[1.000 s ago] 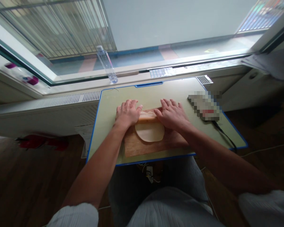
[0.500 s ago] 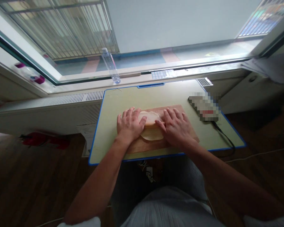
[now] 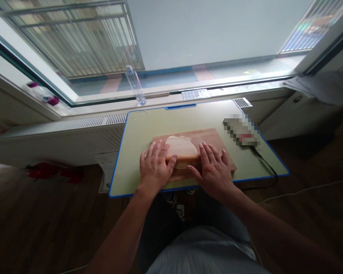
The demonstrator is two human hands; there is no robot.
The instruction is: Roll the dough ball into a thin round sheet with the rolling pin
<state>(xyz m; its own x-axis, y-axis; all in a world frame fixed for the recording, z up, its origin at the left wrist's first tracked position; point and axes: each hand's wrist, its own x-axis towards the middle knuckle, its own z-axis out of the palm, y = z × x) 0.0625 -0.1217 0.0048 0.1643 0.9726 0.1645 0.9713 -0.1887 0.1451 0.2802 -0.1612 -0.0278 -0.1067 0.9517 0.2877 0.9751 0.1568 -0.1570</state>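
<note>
A wooden rolling pin (image 3: 183,158) lies crosswise over a flat, pale sheet of dough (image 3: 181,145) on a wooden board (image 3: 210,135). My left hand (image 3: 156,164) rests over the pin's left end, with its fingers stretched forward and its thumb toward the middle. Over the right end lies my right hand (image 3: 214,165), fingers extended and apart, thumb pointing inward. Both hands hide the pin's ends. Most of the dough shows beyond the pin, and a narrow strip shows on my side of it.
The board sits on a small pale-green table (image 3: 148,121) with a blue rim. To the right lies a pixelated device (image 3: 241,131) with a black cable (image 3: 264,161). A clear bottle (image 3: 136,86) stands on the windowsill behind. A red fire extinguisher (image 3: 44,171) is on the floor at left.
Both hands and the rolling pin have moved toward me, so more dough shows beyond the pin and less on the near side. The view has shifted slightly.
</note>
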